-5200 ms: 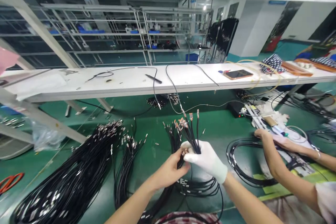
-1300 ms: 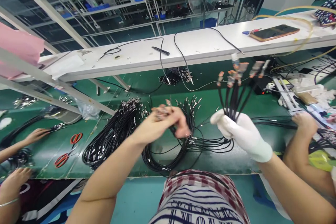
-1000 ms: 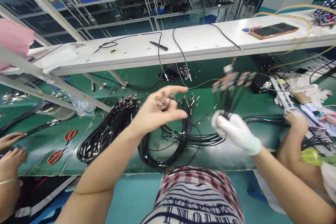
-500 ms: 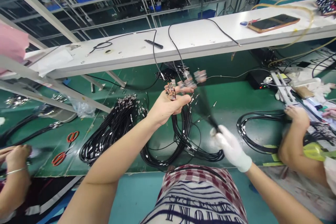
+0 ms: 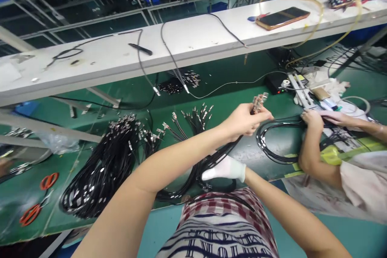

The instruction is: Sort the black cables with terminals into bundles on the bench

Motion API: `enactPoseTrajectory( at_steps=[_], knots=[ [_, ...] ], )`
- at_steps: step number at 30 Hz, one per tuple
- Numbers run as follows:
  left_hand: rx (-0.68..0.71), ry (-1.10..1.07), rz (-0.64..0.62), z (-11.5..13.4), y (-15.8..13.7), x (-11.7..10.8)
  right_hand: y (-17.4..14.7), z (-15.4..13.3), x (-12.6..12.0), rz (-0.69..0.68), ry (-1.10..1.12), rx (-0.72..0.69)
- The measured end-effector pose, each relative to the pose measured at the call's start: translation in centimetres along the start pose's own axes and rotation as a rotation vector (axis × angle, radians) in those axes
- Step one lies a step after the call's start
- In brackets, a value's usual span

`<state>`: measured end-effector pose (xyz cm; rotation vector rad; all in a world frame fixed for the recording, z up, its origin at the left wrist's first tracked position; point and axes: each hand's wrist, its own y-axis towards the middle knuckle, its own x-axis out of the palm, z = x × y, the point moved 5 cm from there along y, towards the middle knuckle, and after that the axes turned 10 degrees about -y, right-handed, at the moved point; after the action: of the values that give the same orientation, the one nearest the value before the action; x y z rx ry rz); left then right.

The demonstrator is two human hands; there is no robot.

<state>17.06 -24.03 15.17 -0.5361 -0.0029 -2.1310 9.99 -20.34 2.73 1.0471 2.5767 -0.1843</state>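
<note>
My bare left hand (image 5: pixel 248 119) is closed around the connector ends of a bundle of black cables (image 5: pixel 231 145), with small metal tips (image 5: pixel 259 102) poking out above its fingers. Lower down, my right hand (image 5: pixel 225 168) in a white glove is wrapped round the same bundle near the table's front edge; its fingertips are partly hidden by the cables. Left of the glove lie more looped cables (image 5: pixel 189 183) whose silvery ends fan out behind my left forearm. A large heap of black cables (image 5: pixel 96 173) rests farther left.
Orange-handled scissors (image 5: pixel 32 213) lie at the left. A white shelf (image 5: pixel 193 44) crosses the back, bearing a phone (image 5: pixel 282 17), a black pen (image 5: pixel 140 48) and loose cables. At the right, a co-worker's hands (image 5: pixel 314 119) touch a cable coil (image 5: pixel 264 145) beside a metal fixture (image 5: pixel 302 88).
My left hand has moved right, holding the connector ends. The gloved right hand has moved left and in under the cables. The view has shifted to the right.
</note>
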Motion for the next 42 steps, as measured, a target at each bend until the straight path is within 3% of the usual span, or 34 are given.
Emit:
enactPoseTrajectory(
  at_steps=[4, 8, 11, 13, 15, 16, 18, 20, 24, 26, 28, 31, 34, 36, 39, 42],
  knots=[
    [0.025, 0.0, 0.05, -1.4, 4.3, -0.8, -1.5, 2.6, -1.4, 0.19, 0.204, 0.115],
    [0.2, 0.431, 0.098, -3.6, 6.1, -3.5, -4.1, 7.3, -3.9, 0.324, 0.371, 0.425],
    [0.292, 0.844, 0.114, -7.8, 3.5, -7.8, -7.3, 12.1, -7.6, 0.475, 0.421, 0.643],
    [0.309, 1.038, 0.253, -11.7, 0.5, -11.6, -9.3, 15.3, -10.1, 0.543, 0.424, 0.721],
    [0.223, 1.261, 0.396, -16.3, -2.5, -14.9, -10.7, 18.2, -11.9, 0.599, 0.44, 0.783],
    [0.172, 1.371, 0.322, -18.8, -3.5, -15.8, -11.0, 19.3, -12.3, 0.603, 0.451, 0.803],
    [0.07, 1.496, 0.058, -23.5, -4.9, -16.6, -10.8, 20.7, -12.7, 0.578, 0.469, 0.82],
    [-0.058, 1.564, 0.067, -25.7, -6.0, -18.4, -9.7, 21.1, -12.4, 0.516, 0.467, 0.82],
    [-0.26, 1.624, 0.489, -23.9, -10.3, -25.2, -6.0, 20.6, -10.9, 0.362, 0.402, 0.814],
    [-0.317, 1.615, 0.651, -22.0, -13.2, -28.6, -3.6, 20.5, -9.5, 0.28, 0.359, 0.809],
    [-0.354, 1.601, 0.765, -20.4, -15.3, -30.6, -1.0, 20.9, -7.8, 0.198, 0.308, 0.797],
    [-0.287, 1.588, 0.756, -19.5, -14.0, -28.9, 2.7, 22.0, -5.2, 0.124, 0.189, 0.774],
    [-0.045, 1.48, 0.511, -20.6, -7.9, -23.2, 4.9, 22.6, -3.8, 0.119, 0.027, 0.723],
    [0.002, 1.388, 0.364, -22.1, -3.3, -20.1, 4.8, 22.3, -3.7, 0.119, -0.084, 0.648],
    [-0.065, 1.326, 0.311, -24.2, 1.1, -18.7, 1.4, 21.2, -4.0, 0.122, -0.236, 0.524],
    [-0.051, 1.319, 0.316, -25.1, 1.9, -19.2, -4.6, 21.4, -4.4, 0.221, -0.439, 0.53]
  ],
)
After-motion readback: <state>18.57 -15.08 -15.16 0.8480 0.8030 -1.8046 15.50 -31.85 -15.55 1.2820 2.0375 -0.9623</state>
